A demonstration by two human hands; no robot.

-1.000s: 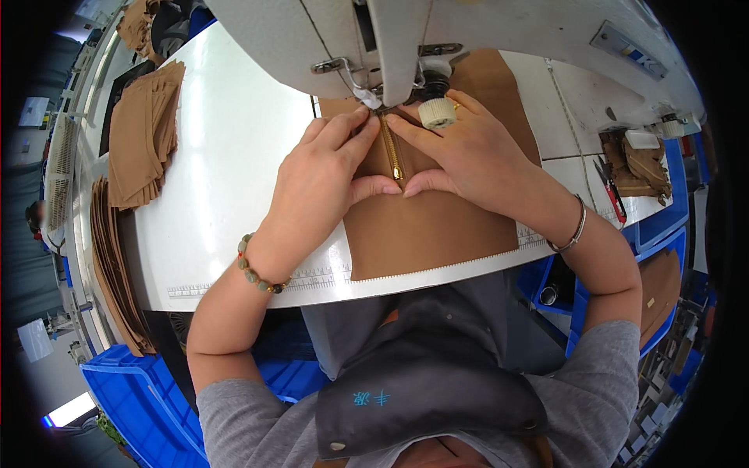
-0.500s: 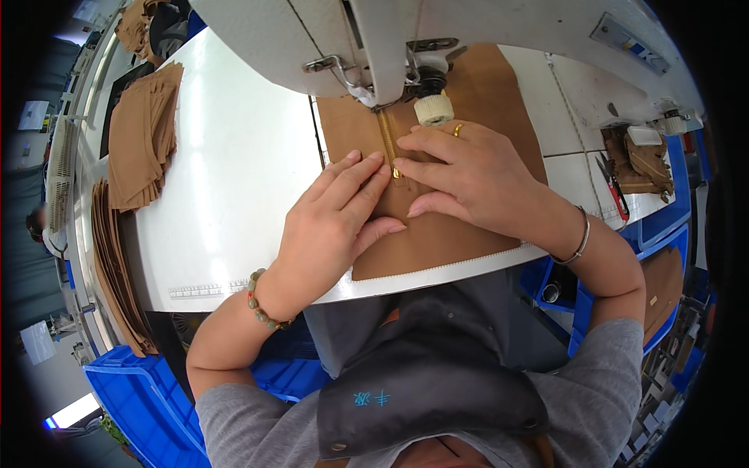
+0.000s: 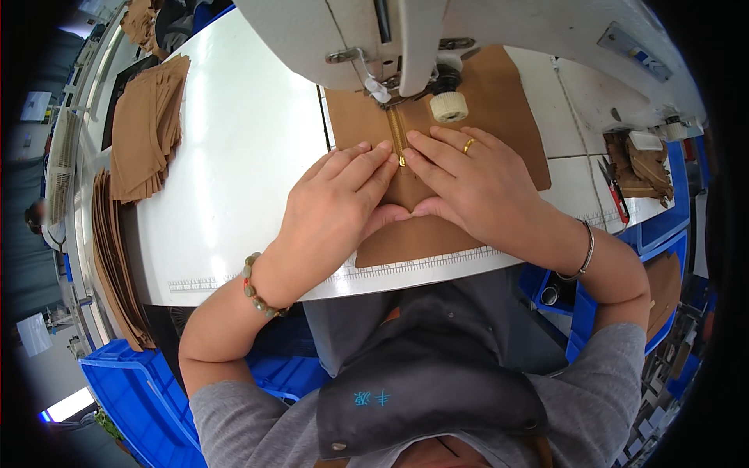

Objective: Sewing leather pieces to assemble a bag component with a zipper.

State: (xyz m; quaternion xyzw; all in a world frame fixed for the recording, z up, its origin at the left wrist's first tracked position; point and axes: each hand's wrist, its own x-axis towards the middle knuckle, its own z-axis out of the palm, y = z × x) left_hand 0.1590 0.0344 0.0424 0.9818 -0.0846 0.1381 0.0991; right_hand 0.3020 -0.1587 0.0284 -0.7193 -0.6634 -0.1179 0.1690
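Observation:
A brown fabric panel (image 3: 421,243) lies on the white table (image 3: 234,132) under the sewing machine head (image 3: 359,31), with a gold zipper (image 3: 395,129) running down from the presser foot (image 3: 382,95). My left hand (image 3: 339,203) rests open on the panel left of the zipper, fingertips beside its slider (image 3: 402,160). My right hand (image 3: 472,183), with a ring, lies open on the panel to the right, fingers stretched toward the zipper. Both thumbs point inward, their tips meeting or nearly meeting below the slider.
Stacked brown pieces (image 3: 146,129) and long strips (image 3: 117,257) lie at the left. Red-handled scissors (image 3: 616,191) and a brown bundle (image 3: 640,164) are on the right. Blue bins (image 3: 136,390) flank the table. A person (image 3: 35,218) is partly visible at far left.
Both hands have drawn back from the presser foot toward me since a second ago. The panel and zipper slider sit slightly farther from me, and my thumbs are close together again.

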